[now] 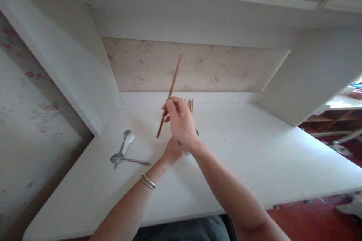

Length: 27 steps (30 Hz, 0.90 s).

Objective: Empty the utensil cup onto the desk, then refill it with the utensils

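Closest, along the bottom edge, a dark-clad lap at the edge of the white table [268,139], with both bare forearms reaching in over it. On the left wrist, a silver bracelet [147,183]. Just beyond, the left hand [175,151], low and tucked under the right wrist; fingers mostly hidden, so impossible to tell whether open or closed. Close about it, bits of a curved rim [197,133], perhaps of a cup, mostly covered by the right arm.

Above and slightly farther, the right hand [181,122], fingers closed on a single brown chopstick [175,77], gripped below its middle. Long axis aslant: lower end down to the left, upper end up and to the right, towards the back wall. Beyond the right hand, just to the right of that grip, a few more chopsticks [190,105], near upright, lower parts hidden. Key relation, by judgement: tilted stick left of upright ones, axes out of line, right hand nearer to both.

Off to the left, well apart from the fingers, two metal spoons [115,158] crossed, with a white spoon [129,142] among them. Farthest back, flowered wallpaper [198,64] under a white cupboard.
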Available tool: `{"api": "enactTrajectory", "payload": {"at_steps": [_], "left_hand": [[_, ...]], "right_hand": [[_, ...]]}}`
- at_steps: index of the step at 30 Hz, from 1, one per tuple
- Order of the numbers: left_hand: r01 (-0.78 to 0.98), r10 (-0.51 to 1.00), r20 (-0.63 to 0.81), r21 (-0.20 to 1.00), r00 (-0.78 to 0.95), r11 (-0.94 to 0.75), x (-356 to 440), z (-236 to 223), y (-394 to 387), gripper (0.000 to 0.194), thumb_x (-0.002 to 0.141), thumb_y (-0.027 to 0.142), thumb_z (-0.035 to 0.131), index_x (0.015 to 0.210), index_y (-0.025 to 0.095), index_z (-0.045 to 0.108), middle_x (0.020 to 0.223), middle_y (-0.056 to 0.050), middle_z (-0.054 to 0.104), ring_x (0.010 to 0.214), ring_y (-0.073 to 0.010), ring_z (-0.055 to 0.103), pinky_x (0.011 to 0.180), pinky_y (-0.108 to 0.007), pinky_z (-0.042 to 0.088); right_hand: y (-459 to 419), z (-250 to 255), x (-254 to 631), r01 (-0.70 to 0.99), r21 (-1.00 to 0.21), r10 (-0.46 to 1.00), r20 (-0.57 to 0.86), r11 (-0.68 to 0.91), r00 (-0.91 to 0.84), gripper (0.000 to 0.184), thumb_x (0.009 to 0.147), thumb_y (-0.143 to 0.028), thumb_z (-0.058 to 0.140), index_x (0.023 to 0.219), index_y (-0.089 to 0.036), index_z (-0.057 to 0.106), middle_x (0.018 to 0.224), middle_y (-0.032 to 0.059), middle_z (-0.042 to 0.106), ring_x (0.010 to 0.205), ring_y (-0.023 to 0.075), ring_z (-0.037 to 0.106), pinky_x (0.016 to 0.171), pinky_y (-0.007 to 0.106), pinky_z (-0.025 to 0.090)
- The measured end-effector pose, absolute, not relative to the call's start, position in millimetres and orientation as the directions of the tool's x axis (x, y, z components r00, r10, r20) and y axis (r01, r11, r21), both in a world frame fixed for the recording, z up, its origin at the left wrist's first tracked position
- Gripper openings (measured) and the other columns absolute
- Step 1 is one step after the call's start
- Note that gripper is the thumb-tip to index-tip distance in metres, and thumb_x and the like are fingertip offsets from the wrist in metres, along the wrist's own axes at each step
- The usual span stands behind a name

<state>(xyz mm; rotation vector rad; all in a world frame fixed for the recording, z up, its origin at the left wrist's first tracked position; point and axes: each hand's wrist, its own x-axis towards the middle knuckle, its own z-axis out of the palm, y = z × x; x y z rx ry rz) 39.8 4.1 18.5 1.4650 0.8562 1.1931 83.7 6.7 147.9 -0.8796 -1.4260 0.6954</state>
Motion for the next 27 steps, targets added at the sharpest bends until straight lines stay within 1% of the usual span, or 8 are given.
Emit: {"api": "enactTrajectory", "payload": {"at_steps": [3, 6, 10, 14, 17, 23, 25, 27], "left_hand": [[-0.15, 0.924, 0.249, 0.966, 0.29, -0.213, 41, 25, -1, 0.08, 0.065, 0.024, 0.079, 0.132, 0.025, 0.037, 0.121, -0.009, 0.06, 0.106, -0.0212, 0.061, 0.094, -0.038, 0.047], [-0.172, 0.926, 0.24, 0.965, 0.293, -0.196, 41, 25, -2, 0.082, 0.064, 0.022, 0.08, 0.132, 0.025, 0.035, 0.123, -0.009, 0.058, 0.107, -0.0195, 0.06, 0.098, -0.04, 0.044], [-0.15, 0.933, 0.228, 0.97, 0.277, -0.193, 42, 20, 0, 0.086, 0.063, 0.023, 0.081, 0.134, 0.026, 0.034, 0.124, -0.009, 0.058, 0.11, -0.0207, 0.058, 0.102, -0.043, 0.041], [-0.147, 0.929, 0.259, 0.963, 0.263, -0.227, 43, 17, 3, 0.087, 0.061, 0.025, 0.083, 0.134, 0.023, 0.035, 0.129, -0.01, 0.055, 0.116, -0.0233, 0.054, 0.106, -0.044, 0.037], [-0.157, 0.923, 0.273, 0.959, 0.27, -0.237, 42, 16, 5, 0.088, 0.061, 0.026, 0.083, 0.135, 0.021, 0.035, 0.132, -0.012, 0.052, 0.119, -0.0242, 0.052, 0.106, -0.043, 0.037], [-0.166, 0.908, 0.278, 0.958, 0.314, -0.236, 35, 18, 8, 0.09, 0.059, 0.027, 0.084, 0.136, 0.02, 0.037, 0.135, -0.013, 0.05, 0.125, -0.026, 0.048, 0.11, -0.043, 0.034], [-0.179, 0.902, 0.28, 0.956, 0.328, -0.232, 34, 17, 8, 0.091, 0.06, 0.027, 0.083, 0.137, 0.02, 0.036, 0.135, -0.013, 0.05, 0.125, -0.0263, 0.048, 0.109, -0.043, 0.034], [-0.187, 0.9, 0.279, 0.956, 0.335, -0.227, 34, 15, 8, 0.092, 0.06, 0.027, 0.083, 0.138, 0.02, 0.035, 0.135, -0.014, 0.05, 0.125, -0.0265, 0.049, 0.108, -0.044, 0.035]], "right_hand": [[17, 139, 143, 0.159, -0.862, 0.801, 0.507, 0.482, 0.32, 0.028, 0.09, -0.048, 0.044, 0.095, -0.022, 0.056, 0.083, 0.0005, 0.064, 0.07, 0.0129, 0.06, 0.057, 0.023, 0.047], [24, 120, 185, 0.256, -0.887, 0.794, 0.458, 0.383, 0.4, 0.03, 0.087, -0.048, 0.048, 0.092, -0.021, 0.059, 0.08, 0.0012, 0.064, 0.072, 0.0154, 0.062, 0.063, 0.027, 0.048], [26, 88, 206, 0.442, -0.853, 0.83, 0.445, 0.279, 0.335, 0.03, 0.086, -0.045, 0.049, 0.086, -0.019, 0.065, 0.082, 0.0043, 0.068, 0.078, 0.0186, 0.062, 0.075, 0.032, 0.046], [23, 65, 201, 0.527, -0.806, 0.877, 0.43, 0.268, 0.212, 0.027, 0.085, -0.04, 0.05, 0.081, -0.02, 0.068, 0.086, 0.0045, 0.069, 0.079, 0.0187, 0.062, 0.075, 0.032, 0.046], [19, 57, 196, 0.539, -0.793, 0.898, 0.417, 0.283, 0.142, 0.027, 0.085, -0.039, 0.051, 0.081, -0.022, 0.07, 0.085, 0.0034, 0.069, 0.076, 0.0179, 0.063, 0.074, 0.032, 0.047], [10, 52, 196, 0.548, -0.764, 0.871, 0.476, 0.342, 0.119, 0.028, 0.085, -0.04, 0.052, 0.077, -0.023, 0.072, 0.082, 0.0045, 0.07, 0.077, 0.0195, 0.064, 0.074, 0.033, 0.049], [10, 50, 197, 0.523, -0.78, 0.874, 0.469, 0.343, 0.126, 0.027, 0.085, -0.041, 0.053, 0.079, -0.023, 0.073, 0.083, 0.0048, 0.071, 0.077, 0.0198, 0.064, 0.074, 0.034, 0.05], [10, 46, 197, 0.451, -0.835, 0.896, 0.418, 0.314, 0.15, 0.028, 0.083, -0.043, 0.056, 0.084, -0.022, 0.073, 0.087, 0.0056, 0.071, 0.078, 0.0205, 0.065, 0.075, 0.035, 0.052]]}}
